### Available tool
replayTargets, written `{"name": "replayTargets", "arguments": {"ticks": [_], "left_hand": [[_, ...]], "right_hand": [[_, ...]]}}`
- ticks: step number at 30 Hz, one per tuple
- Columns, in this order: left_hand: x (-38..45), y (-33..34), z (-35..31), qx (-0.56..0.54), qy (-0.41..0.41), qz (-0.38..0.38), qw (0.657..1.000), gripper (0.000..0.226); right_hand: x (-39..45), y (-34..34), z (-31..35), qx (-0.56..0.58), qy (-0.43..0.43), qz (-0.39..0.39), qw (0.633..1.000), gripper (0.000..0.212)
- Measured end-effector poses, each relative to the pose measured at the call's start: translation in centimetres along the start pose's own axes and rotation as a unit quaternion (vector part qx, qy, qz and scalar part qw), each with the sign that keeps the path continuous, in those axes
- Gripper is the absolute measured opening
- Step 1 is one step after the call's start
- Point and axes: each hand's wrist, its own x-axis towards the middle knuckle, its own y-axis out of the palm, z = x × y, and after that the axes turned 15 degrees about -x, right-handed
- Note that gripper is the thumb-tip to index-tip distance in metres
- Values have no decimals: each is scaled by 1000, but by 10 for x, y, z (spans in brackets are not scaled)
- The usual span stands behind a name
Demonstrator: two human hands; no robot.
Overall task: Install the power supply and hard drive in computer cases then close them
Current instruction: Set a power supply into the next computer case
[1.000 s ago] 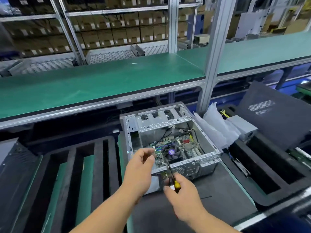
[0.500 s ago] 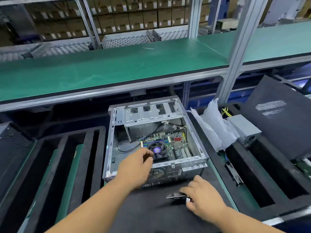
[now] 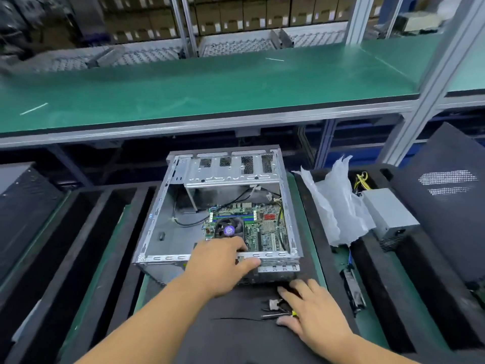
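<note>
Case [image 3: 217, 214] sits open on the dark mat [image 3: 236, 337] of the surface, side panel off, top facing the camera. Inside: motherboard [image 3: 262, 227] w/ fan [image 3: 228, 229] at the near right, drive cage [image 3: 231, 170] at the far end. The left half of the interior is bare metal floor w/ a loose black cable [image 3: 189, 222] across it. No PSU and no hard drive visible in the case, so neither install looks done.

PSU [image 3: 388, 216], a grey box w/ yellow wires [image 3: 360, 181] at its far end, lies outside the case, well to the right in a black foam tray [image 3: 393, 285], just beside crumpled plastic wrap [image 3: 338, 206]. A dark panel [image 3: 446, 206], prob. the case side, leans at far right. A hard drive can't be identified for sure; a dark flat item in the tray slot near right might be one, too blurry to tell.

Left hand [image 3: 223, 261] rests on the case's near rim, fingers curled over the edge into the interior, thumb along the outside: it grips the rim. Right hand [image 3: 312, 311] lies flat on the mat, fingers spread, covering the handle end of a small tool [image 3: 275, 306] w/ a yellow-black handle; not gripping it.

Judgement: early stage. Left to do: PSU in, drive in, cabling, panel on.
</note>
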Motion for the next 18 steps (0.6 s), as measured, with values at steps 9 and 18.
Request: {"name": "replayTargets", "arguments": {"ticks": [9,18], "left_hand": [[-16,-22,58,55,-46,-5,997,75],[-38,-52,110,104,-75,-12,992,85]], "right_hand": [[13,1,52,158,-2,-48,986,33],[30,-14,73,275,75,-70,956,23]]}}
